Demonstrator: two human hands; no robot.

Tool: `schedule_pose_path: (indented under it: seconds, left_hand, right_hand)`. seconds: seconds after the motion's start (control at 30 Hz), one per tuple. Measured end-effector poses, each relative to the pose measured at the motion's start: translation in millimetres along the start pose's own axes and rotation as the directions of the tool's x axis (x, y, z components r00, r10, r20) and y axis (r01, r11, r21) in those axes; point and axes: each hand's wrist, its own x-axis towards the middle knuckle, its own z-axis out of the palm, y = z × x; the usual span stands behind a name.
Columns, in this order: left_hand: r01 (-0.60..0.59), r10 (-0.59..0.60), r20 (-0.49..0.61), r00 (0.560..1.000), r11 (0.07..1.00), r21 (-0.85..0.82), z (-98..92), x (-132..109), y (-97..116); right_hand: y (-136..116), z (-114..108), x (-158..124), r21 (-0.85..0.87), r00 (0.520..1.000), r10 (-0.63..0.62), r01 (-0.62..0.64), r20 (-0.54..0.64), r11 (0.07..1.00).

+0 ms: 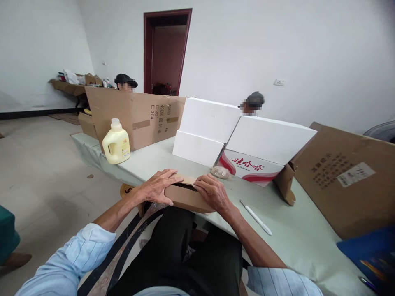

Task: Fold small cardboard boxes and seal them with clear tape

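A small brown cardboard box (188,199) sits at the near table edge, just above my lap. A dark gap shows under its top flap (189,180). My left hand (160,187) grips the box's left end, fingers over the top and thumb against the near side. At the right end, my right hand (212,192) has its fingers bent over the flap's edge and holds the box. To the right of that hand lies a slim white-handled knife (256,218). Beyond the box is a small beige bundle, partly see-through (220,172), whose kind I cannot make out.
White boxes (206,119) and a red-and-white printed carton (251,164) stand stacked across the table. A large cardboard sheet (148,119) and a yellow-capless-looking jug (117,144) are at left. Another big carton (348,176) leans right. Two people sit behind the boxes.
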Motion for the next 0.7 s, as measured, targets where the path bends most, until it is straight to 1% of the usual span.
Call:
schedule_pose_path:
  seconds: [0.17, 0.43, 0.53, 0.7]
  left_hand:
    - [-0.017, 0.018, -0.035, 0.999, 1.0, 0.025, 5.2, 1, -1]
    - [-0.008, 0.009, -0.025, 1.0, 0.999, 0.053, 10.1, 1, -3]
    - [-0.01, 0.012, -0.026, 1.0, 0.998, 0.06, 12.5, 1, -4]
    - [0.005, -0.004, -0.009, 1.0, 0.995, 0.103, 16.9, 0, -1]
  right_hand:
    - [2, 1, -2, 0.039, 0.998, 0.016, -0.018, 0.065, 0.999]
    - [5, 5, -2, 0.083, 0.993, 0.041, -0.05, 0.112, 0.995]
    - [5, 6, -2, 0.088, 0.993, 0.049, -0.059, 0.109, 0.994]
    - [2, 5, -1, 0.091, 0.989, 0.059, -0.071, 0.134, 0.993]
